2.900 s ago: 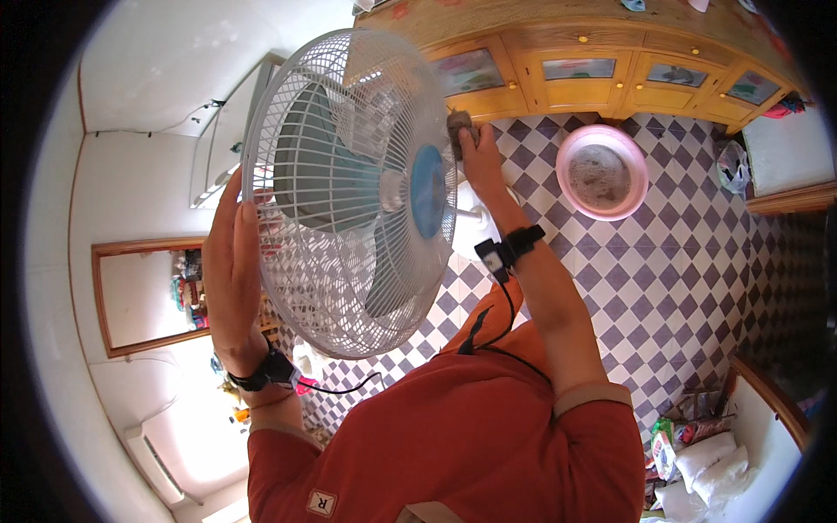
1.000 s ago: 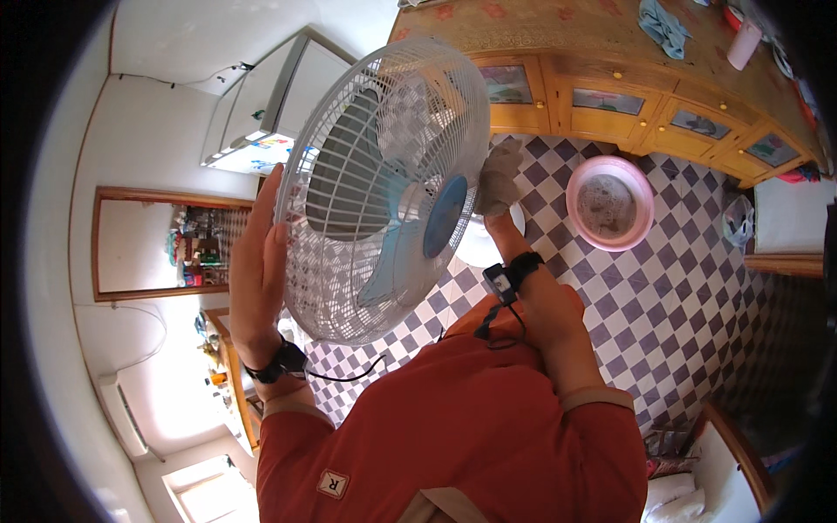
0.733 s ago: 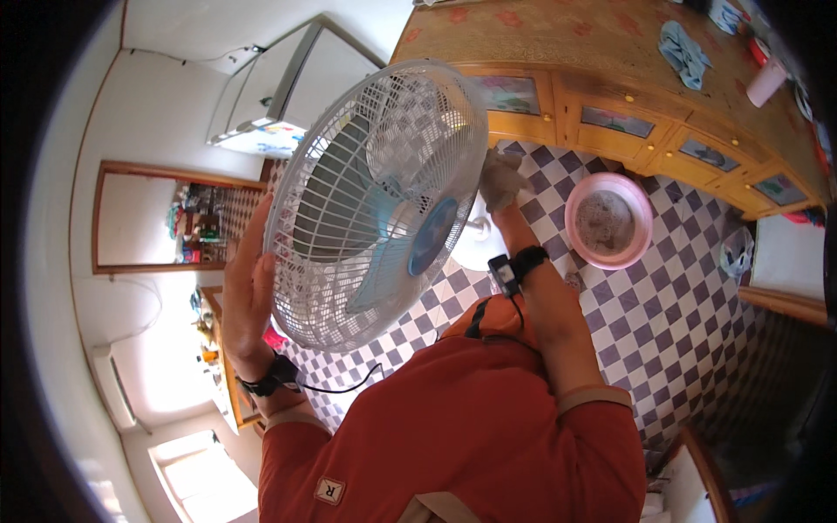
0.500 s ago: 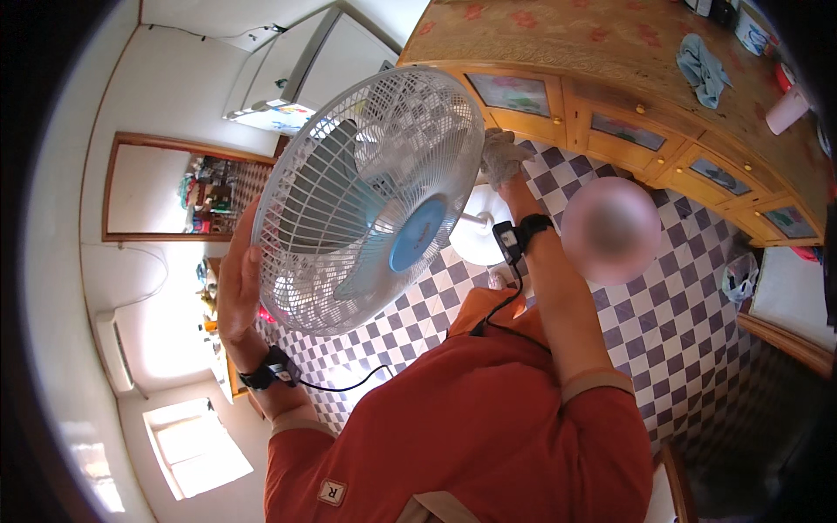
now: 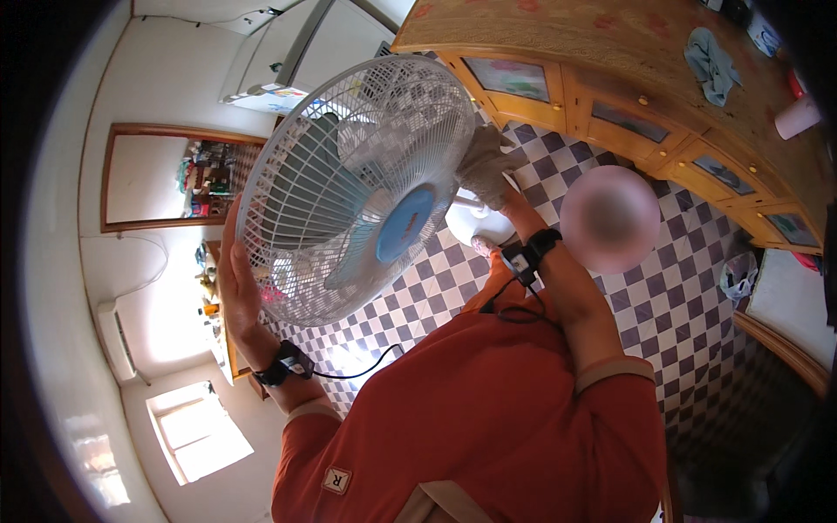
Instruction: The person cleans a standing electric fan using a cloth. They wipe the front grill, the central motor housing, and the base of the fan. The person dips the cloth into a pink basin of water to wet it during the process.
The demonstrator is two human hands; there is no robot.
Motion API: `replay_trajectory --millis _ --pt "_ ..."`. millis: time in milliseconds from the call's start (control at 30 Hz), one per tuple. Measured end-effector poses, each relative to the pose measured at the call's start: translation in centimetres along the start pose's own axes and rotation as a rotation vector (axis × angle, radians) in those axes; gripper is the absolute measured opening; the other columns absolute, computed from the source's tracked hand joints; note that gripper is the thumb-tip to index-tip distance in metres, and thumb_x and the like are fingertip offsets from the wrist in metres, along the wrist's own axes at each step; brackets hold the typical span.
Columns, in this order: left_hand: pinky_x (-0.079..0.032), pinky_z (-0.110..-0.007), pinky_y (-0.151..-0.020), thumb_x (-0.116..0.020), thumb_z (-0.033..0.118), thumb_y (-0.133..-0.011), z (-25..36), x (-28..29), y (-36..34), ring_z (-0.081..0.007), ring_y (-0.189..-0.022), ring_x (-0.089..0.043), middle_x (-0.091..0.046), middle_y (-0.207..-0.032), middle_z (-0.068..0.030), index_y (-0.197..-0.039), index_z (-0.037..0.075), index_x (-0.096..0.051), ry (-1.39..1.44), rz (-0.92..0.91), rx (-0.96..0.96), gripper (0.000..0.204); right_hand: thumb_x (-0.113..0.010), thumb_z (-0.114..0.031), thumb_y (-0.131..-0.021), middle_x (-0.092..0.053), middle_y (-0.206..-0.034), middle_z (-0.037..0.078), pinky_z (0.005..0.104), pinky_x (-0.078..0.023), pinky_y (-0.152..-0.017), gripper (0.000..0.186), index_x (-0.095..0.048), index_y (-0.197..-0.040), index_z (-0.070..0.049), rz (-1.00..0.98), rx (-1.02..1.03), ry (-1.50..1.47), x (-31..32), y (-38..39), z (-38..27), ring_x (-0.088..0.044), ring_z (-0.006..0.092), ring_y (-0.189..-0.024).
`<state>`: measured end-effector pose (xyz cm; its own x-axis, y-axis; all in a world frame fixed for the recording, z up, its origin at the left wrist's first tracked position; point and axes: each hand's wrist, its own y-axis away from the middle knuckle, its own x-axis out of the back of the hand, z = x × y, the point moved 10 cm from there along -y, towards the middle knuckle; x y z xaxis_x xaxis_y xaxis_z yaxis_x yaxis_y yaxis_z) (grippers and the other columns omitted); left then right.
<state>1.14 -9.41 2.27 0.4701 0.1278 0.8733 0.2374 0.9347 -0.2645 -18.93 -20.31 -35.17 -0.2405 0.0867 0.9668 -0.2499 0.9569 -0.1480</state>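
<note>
A standing fan (image 5: 408, 228) with a wire cage, pale blue blades and a blue centre badge fills the middle left of the view. My left hand (image 5: 237, 283) grips the left rim of its cage, thumb in front and the fingers partly hidden behind the wires. At the opposite rim, my right hand (image 5: 513, 199) is closed on a grey-brown cloth (image 5: 485, 162) pressed against the cage edge; the cloth covers most of the fingers. Below the cage, the fan's white round base (image 5: 499, 228) stands on the floor.
A long wooden cabinet (image 5: 610, 96) runs along the far right, with a blue-grey cloth (image 5: 711, 65) and a pink cup (image 5: 795, 118) on top. A blurred pinkish round shape (image 5: 610, 220) appears to my right. A white fridge (image 5: 336, 52) stands beyond the fan.
The cloth in my right hand has moved nearer along the cage's right rim and spread wider. The fan has shifted slightly left in view, with my left hand still at its rim.
</note>
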Motion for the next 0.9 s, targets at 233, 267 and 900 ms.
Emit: replay_trajectory --millis 233,267,900 --pt "-0.029 -0.041 -0.108 -0.027 0.038 -0.101 0.0 0.1 -0.7 -0.0285 -0.131 -0.038 -0.041 -0.140 -0.0188 -0.139 -0.003 -0.035 0.033 0.020 -0.063 0.057 -0.057 -0.024 -0.085 -0.061 -0.088 0.006 0.0369 -0.051 -0.067 0.018 -0.064 -0.095 -0.010 0.045 0.072 0.061 0.6 -2.4 0.7 -0.059 0.0226 -0.086" --pt "-0.029 -0.041 -0.108 -0.027 0.038 -0.101 0.0 0.2 -0.5 -0.0285 -0.131 -0.038 -0.041 -0.139 -0.0188 -0.139 -0.003 -0.036 0.027 0.027 -0.064 0.056 -0.058 -0.024 -0.084 -0.061 -0.088 0.006 0.0369 -0.051 -0.067 0.018 -0.064 -0.094 -0.010 0.049 0.085 0.065 0.6 -3.0 0.6 -0.059 0.0226 -0.086" --pt "-0.034 -0.042 -0.105 -0.030 0.039 -0.100 -1.2 0.7 0.5 -0.0293 -0.128 -0.042 -0.045 -0.137 -0.0182 -0.137 0.001 -0.041 0.004 0.114 0.041 0.054 -0.060 -0.021 -0.082 -0.062 -0.086 0.007 0.0377 -0.051 -0.064 0.015 -0.068 -0.088 -0.010 0.165 0.209 0.104 4.4 -4.0 0.0 -0.059 0.0231 -0.086"
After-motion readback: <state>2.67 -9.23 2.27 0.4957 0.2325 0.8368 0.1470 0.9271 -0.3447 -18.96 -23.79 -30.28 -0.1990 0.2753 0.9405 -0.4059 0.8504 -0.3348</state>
